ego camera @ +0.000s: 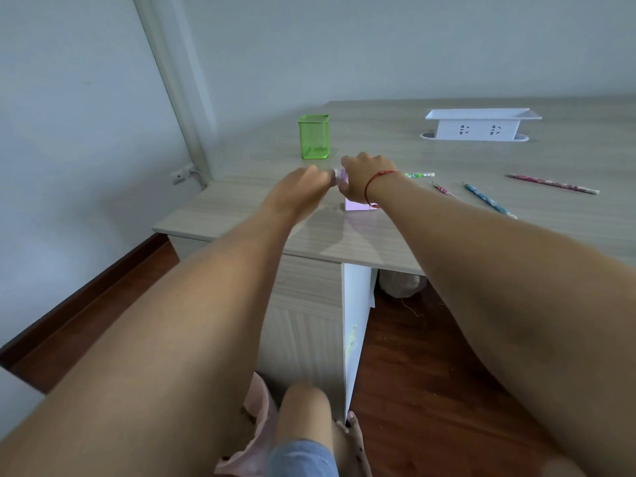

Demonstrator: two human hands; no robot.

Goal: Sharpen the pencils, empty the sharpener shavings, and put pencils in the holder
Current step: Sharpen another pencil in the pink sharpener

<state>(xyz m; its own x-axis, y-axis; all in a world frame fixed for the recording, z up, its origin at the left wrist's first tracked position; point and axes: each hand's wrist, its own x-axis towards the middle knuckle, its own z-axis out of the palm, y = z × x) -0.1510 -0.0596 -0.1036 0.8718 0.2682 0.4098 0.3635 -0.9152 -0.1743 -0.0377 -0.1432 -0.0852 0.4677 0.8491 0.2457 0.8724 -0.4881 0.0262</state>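
Desk (261, 235): I see both arms stretched over its front-left corner, with left hand (299, 187) and right hand (368, 177) meeting, their curled fingers pinching a small lilac object (340, 177) between them. Green mesh holder (314, 136) stands just behind, toward the left edge. Loose pencils (488, 201) lie on the open desktop to the right.

Green mesh holder (314, 136), pale wood-grain desk (378, 146), apparently lilac sharpener (358, 205).

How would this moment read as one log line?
step: sharpening | left hand: grips sharpener | right hand: grips green pencil | holder: nothing sticking out | desk: three pencils loose
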